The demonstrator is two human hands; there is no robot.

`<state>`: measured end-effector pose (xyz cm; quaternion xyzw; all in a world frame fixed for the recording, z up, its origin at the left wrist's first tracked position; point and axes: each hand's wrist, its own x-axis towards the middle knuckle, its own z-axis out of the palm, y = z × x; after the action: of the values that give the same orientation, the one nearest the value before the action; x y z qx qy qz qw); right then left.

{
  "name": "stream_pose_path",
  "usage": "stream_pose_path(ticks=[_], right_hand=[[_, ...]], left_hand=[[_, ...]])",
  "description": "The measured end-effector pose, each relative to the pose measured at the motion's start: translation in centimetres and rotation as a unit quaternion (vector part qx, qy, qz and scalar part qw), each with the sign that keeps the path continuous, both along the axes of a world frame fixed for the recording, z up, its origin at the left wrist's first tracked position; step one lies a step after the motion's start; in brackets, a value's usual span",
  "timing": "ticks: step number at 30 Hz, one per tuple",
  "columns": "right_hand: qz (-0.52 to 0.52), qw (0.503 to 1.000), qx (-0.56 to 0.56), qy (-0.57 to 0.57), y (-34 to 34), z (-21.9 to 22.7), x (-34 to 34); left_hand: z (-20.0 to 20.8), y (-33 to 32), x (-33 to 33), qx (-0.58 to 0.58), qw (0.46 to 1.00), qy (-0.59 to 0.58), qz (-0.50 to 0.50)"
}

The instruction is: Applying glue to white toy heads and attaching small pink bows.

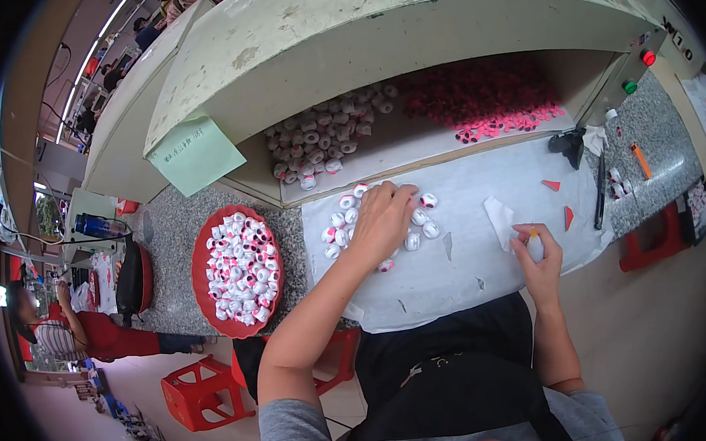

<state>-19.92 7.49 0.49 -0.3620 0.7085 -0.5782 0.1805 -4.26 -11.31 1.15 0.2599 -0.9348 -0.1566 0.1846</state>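
The scene is viewed from head height above the near edge of the work surface point(162, 264), with the lens aimed steeply down and tilted forward past the far edge. Left hand point(384, 219) and right hand point(539, 253) are taken in at close range, with a black apron point(460, 392) below. Floor point(658, 323) is included beyond the right edge, though toward the dark, bowed rim shapes can perhaps be only roughly judged.
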Motion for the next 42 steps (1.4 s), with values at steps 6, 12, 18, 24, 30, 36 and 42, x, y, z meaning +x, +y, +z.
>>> stream_pose_path(ticks=[6,12,18,24,30,36,42], right_hand=[[0.026,1.000,-0.002,-0.005,-0.5,0.1,0.0],[0.018,1.000,-0.010,-0.002,-0.3,-0.7,-0.4],[0.001,0.999,-0.028,0.021,-0.6,-0.2,0.1],[0.038,0.995,-0.085,0.031,0.1,-1.7,0.5],[0.164,0.965,-0.064,-0.192,0.0,0.1,1.7],[0.235,0.947,-0.053,-0.214,-0.7,2.5,3.0],[0.163,0.905,-0.205,-0.334,-1.0,2.9,3.8]], left_hand=[[-0.6,0.0,0.6,-0.008,1.000,0.003,-0.027],[1.9,-1.4,1.3,0.019,0.993,-0.078,-0.084],[2.6,-11.4,-2.0,-0.260,0.965,0.028,0.013],[2.4,-13.9,-2.9,-0.048,0.997,0.006,0.058],[4.5,-6.7,0.2,0.293,0.894,0.334,0.052],[3.3,4.5,4.5,0.580,0.698,0.417,0.036],[0.8,9.2,4.8,0.594,0.632,0.496,0.040]])
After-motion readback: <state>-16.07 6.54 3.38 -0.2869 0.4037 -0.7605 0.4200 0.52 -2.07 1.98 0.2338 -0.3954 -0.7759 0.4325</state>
